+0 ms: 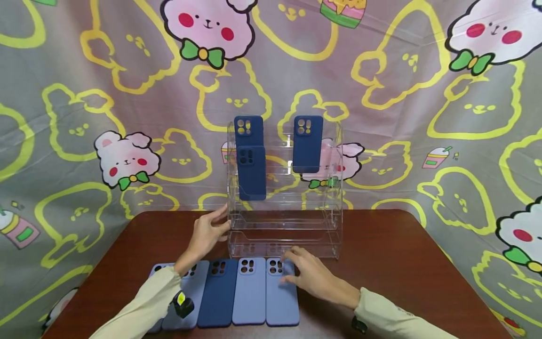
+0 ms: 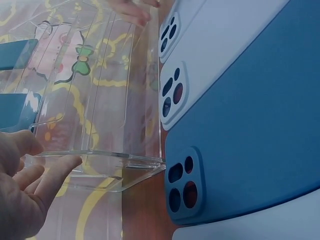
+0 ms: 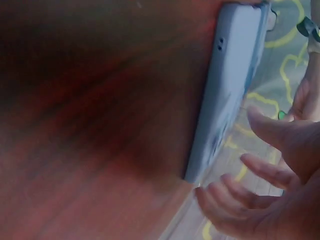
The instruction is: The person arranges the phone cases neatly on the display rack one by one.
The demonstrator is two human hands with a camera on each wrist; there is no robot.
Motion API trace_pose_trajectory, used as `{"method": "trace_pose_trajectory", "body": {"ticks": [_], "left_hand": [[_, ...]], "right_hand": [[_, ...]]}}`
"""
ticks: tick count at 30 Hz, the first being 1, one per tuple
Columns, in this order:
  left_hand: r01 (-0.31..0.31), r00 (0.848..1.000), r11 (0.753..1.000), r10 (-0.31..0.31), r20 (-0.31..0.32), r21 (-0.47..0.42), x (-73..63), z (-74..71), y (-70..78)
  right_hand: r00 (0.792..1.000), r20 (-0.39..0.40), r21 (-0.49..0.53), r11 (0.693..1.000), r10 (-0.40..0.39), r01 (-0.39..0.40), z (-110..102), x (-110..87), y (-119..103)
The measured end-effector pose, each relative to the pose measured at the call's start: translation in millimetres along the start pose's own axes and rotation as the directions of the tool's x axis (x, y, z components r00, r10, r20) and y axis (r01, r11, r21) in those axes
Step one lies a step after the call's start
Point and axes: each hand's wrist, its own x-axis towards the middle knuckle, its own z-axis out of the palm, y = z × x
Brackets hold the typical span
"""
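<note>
A clear tiered acrylic rack (image 1: 284,235) holds three dark blue phone cases: one at the upper left (image 1: 249,127), one below and in front of it (image 1: 252,176), one at the upper right (image 1: 307,146). My left hand (image 1: 207,235) is at the rack's left side, fingers spread; in the left wrist view the fingertips (image 2: 72,161) come up to the panel edge. Over the top of the rightmost lavender phone case (image 1: 282,301) hovers my right hand (image 1: 315,278), thumb and fingers apart. The right wrist view shows that hand (image 3: 270,180) with nothing in its grasp.
In front of the rack lies a row of phone cases: another lavender one (image 1: 249,296), a dark blue one (image 1: 217,296) and more at left, partly under my left sleeve. They rest on a brown wooden table (image 1: 381,263). A patterned cloth (image 1: 381,188) hangs behind.
</note>
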Motion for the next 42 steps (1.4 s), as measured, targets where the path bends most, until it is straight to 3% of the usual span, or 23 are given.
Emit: {"method": "trace_pose_trajectory", "body": {"ticks": [6, 14, 21, 28, 31, 37, 39, 42], "left_hand": [[-0.003, 1.000, 1.000, 0.003, 0.004, -0.006, -1.7, 0.1, 1.0], [0.000, 1.000, 1.000, 0.000, -0.001, 0.020, -2.1, -0.4, 1.8], [-0.013, 1.000, 1.000, 0.013, 0.000, 0.012, -1.6, -0.6, -0.2], [-0.008, 1.000, 1.000, 0.008, 0.007, 0.001, -1.4, -0.5, -0.5], [-0.008, 1.000, 1.000, 0.008, 0.005, 0.000, -1.0, -0.8, 0.0], [-0.011, 1.000, 1.000, 0.011, 0.005, 0.001, -1.2, -0.5, -0.5], [-0.008, 1.000, 1.000, 0.008, 0.007, 0.001, -1.5, -0.2, -0.8], [-0.011, 1.000, 1.000, 0.010, 0.010, 0.009, -2.0, 0.0, -0.7]], "right_hand": [[0.981, 0.178, -0.022, 0.997, 0.076, -0.073, 7, -7.2, -2], [0.949, 0.288, 0.046, 0.989, 0.124, -0.143, 2, -9.0, -10], [0.949, 0.278, 0.012, 0.987, 0.150, -0.159, 1, -5.5, -11], [0.920, 0.293, 0.161, 0.935, 0.261, -0.316, 3, 1.6, -4], [0.928, 0.261, 0.199, 0.926, 0.266, -0.321, 2, 1.3, 1], [0.961, 0.191, 0.279, 0.928, 0.201, -0.249, -4, 0.2, 11], [0.961, 0.192, 0.349, 0.902, 0.197, -0.254, -5, -0.2, 14], [0.958, 0.197, 0.471, 0.836, 0.209, -0.280, -6, -1.7, 18]]}}
